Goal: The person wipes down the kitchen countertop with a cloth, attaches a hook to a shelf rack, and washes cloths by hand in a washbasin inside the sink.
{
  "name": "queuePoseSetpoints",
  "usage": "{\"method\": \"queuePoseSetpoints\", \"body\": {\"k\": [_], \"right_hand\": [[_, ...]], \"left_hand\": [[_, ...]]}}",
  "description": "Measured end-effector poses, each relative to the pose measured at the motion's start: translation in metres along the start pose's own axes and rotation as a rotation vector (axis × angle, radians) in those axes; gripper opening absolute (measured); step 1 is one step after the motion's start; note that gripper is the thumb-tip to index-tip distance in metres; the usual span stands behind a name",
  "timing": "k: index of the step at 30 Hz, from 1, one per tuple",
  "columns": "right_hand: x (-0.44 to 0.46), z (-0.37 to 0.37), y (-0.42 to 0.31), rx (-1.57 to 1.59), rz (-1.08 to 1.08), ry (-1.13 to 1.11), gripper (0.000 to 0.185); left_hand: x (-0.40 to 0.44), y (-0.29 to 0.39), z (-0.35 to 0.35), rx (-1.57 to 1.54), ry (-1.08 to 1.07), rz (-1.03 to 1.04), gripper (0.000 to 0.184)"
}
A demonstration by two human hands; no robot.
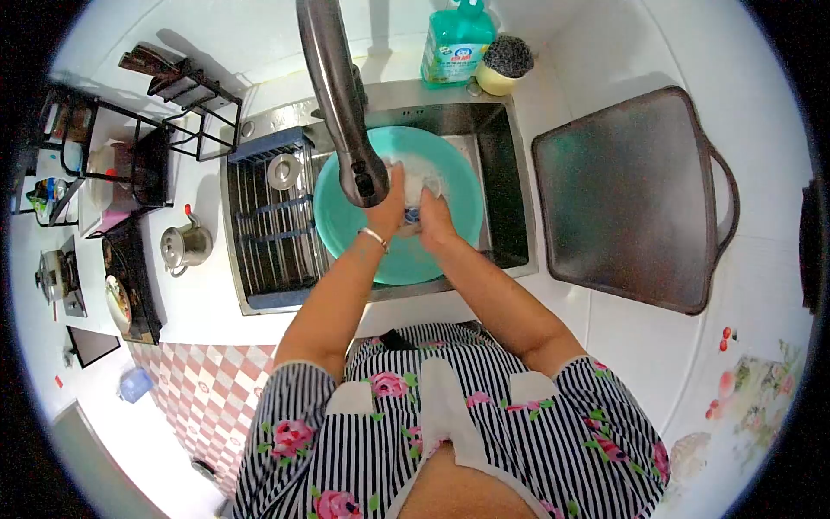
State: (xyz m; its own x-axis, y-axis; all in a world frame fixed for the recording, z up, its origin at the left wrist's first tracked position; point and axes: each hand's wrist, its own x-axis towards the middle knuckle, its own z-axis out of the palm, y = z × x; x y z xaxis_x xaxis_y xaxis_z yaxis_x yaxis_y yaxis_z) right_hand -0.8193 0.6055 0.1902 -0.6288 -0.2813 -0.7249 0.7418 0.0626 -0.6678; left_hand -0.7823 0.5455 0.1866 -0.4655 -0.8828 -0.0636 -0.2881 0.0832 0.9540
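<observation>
Both of my hands are inside a round green basin [350, 246] that stands in the steel sink [506, 190]. My left hand [389, 206], with a bangle at the wrist, is on the left side of a small whitish and blue item [412, 214]. On its other side is my right hand [437, 221], its fingers curled against the item. The two hands hold it between them, and its shape is partly hidden. Over the basin's left part hangs the dark faucet [337, 95], its spout just above my left hand.
A drying rack [275, 221] spans the sink's left side. Behind the sink stand a green soap bottle [454, 52] and a scrubber [504, 65]. A dark tray [627, 199] lies at right. At left are a metal pot [186, 245], a stove [138, 285] and a black shelf [130, 143].
</observation>
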Motion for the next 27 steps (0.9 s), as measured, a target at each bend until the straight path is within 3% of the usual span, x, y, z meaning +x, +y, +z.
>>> {"method": "queuePoseSetpoints", "body": {"k": [1,4,6,8,11,12,15,17,18,20,24,25,27], "right_hand": [[0.015,-0.007,0.011,-0.092,-0.073,-0.014,0.041],[0.025,-0.011,-0.016,0.11,0.247,-0.018,0.046],[0.03,-0.02,-0.003,0.262,0.261,-0.21,0.048],[0.06,-0.021,0.038,0.284,0.234,-0.314,0.048],[0.013,-0.001,0.018,-0.061,0.199,0.028,0.049],[0.018,-0.001,0.015,-0.035,0.226,-0.016,0.049],[0.04,-0.013,0.022,0.09,0.339,-0.159,0.048],[0.054,-0.02,0.031,0.195,0.423,-0.289,0.047],[0.053,-0.018,0.036,0.16,0.381,-0.214,0.047],[0.035,-0.001,0.04,0.089,0.295,-0.067,0.046],[0.025,0.016,0.02,0.28,0.187,-0.06,0.041],[0.015,0.018,0.001,0.307,0.178,-0.063,0.041],[0.025,0.012,-0.011,0.288,0.128,-0.129,0.044]], "left_hand": [[-0.002,-0.012,0.001,0.042,0.015,0.092,0.031],[-0.036,0.01,-0.006,0.268,-0.09,0.255,0.026],[-0.057,0.025,-0.005,0.354,-0.131,0.376,0.025],[-0.018,-0.019,-0.007,0.305,-0.245,0.187,0.027],[-0.008,-0.018,-0.013,0.321,-0.257,0.006,0.028],[-0.006,-0.012,-0.014,0.348,-0.23,-0.03,0.029],[-0.045,-0.009,-0.008,0.492,-0.068,0.55,0.032],[-0.042,-0.035,-0.003,0.417,-0.095,0.416,0.026],[-0.039,-0.051,0.002,0.375,-0.103,0.344,0.023],[-0.014,-0.076,-0.01,0.15,-0.116,-0.05,0.031],[0.012,-0.097,-0.015,-0.436,-0.132,-0.667,0.039],[0.013,-0.092,-0.02,-0.536,-0.144,-0.827,0.043],[0.005,-0.047,-0.04,-0.889,-0.376,-0.994,0.048]]}}
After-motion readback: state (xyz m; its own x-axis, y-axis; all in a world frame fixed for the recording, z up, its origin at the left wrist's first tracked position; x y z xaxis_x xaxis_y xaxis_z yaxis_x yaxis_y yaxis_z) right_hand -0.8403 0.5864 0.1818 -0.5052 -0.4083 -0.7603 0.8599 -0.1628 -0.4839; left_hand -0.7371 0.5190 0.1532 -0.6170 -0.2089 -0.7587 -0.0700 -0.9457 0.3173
